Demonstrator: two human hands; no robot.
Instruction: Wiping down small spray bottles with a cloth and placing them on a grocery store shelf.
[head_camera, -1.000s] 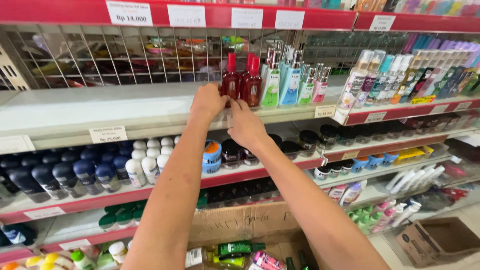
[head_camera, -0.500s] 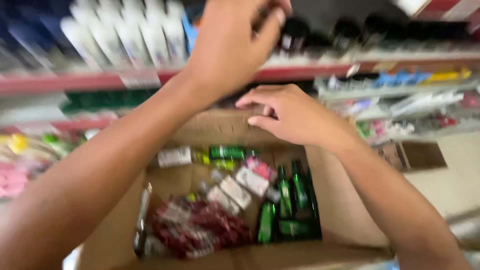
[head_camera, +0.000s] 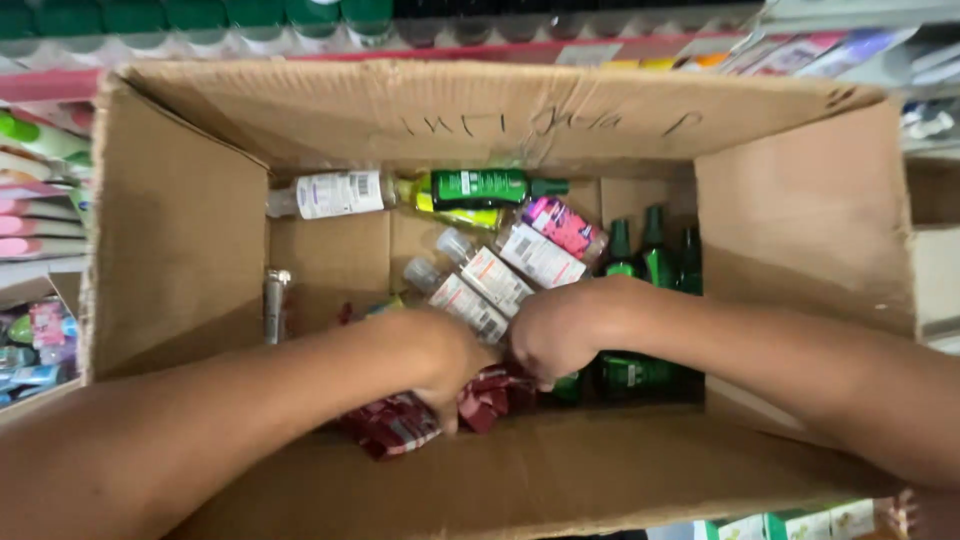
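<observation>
The fingers of the left hand (head_camera: 445, 365) and right hand (head_camera: 555, 335) are buried among the dark red packets (head_camera: 400, 425), so whether either grips anything cannot be told. The packets lie mostly under the hands. The right forearm hides the lower parts of the green bottles (head_camera: 650, 260). The shelf bottles (head_camera: 300, 15) are cut off at the top edge.

A: What lies at the far end of the cardboard box (head_camera: 180, 230)?
B: A white-labelled bottle (head_camera: 335, 194), beside a green bottle (head_camera: 488, 187) on its right.
A: And further right?
B: A pink-labelled bottle (head_camera: 562, 227), then upright green bottles (head_camera: 652, 250). A silver tube (head_camera: 275, 303) lies left.
</observation>
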